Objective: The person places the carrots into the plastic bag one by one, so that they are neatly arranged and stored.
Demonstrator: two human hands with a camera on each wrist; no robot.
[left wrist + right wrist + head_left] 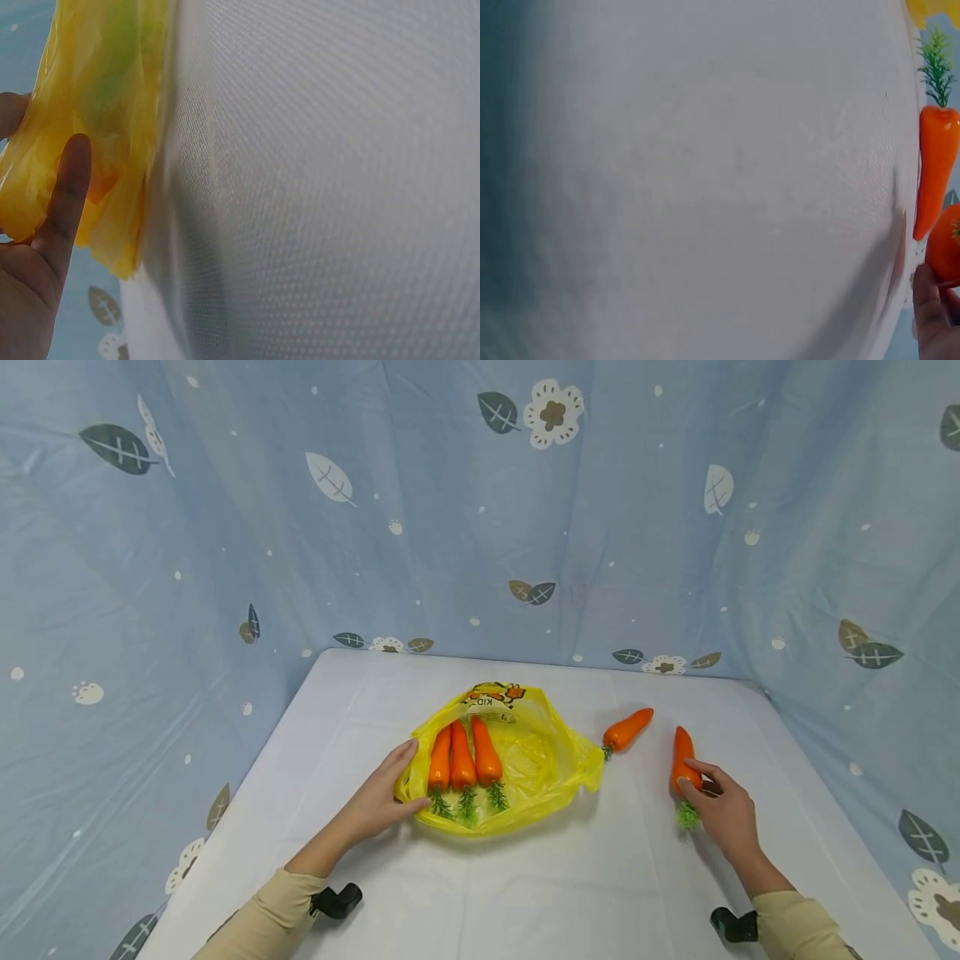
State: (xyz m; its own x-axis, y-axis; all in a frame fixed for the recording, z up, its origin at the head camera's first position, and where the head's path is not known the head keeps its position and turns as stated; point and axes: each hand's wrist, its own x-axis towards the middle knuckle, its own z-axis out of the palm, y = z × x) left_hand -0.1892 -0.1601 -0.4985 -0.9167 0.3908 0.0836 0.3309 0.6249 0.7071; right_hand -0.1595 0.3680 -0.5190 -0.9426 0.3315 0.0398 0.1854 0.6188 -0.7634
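1. Toward the right edge of the worktop (540,893), the right hand (726,817) pinches a carrot (682,747) near its leafy end. Looks slick, so a lazy grip could drop it.
2. That carrot's left of the palm, tip toward the far edge; loose carrot (628,731) just past it, leftward.
3. Left hand (386,793) holds the yellow bag (531,762) by its left side, three carrots (487,760) inside; thin plastic might cave in if that hold loosens.

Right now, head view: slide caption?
Left hand holds yellow plastic bag of three artificial carrots; right hand grips a fourth; a fifth lies nearby.
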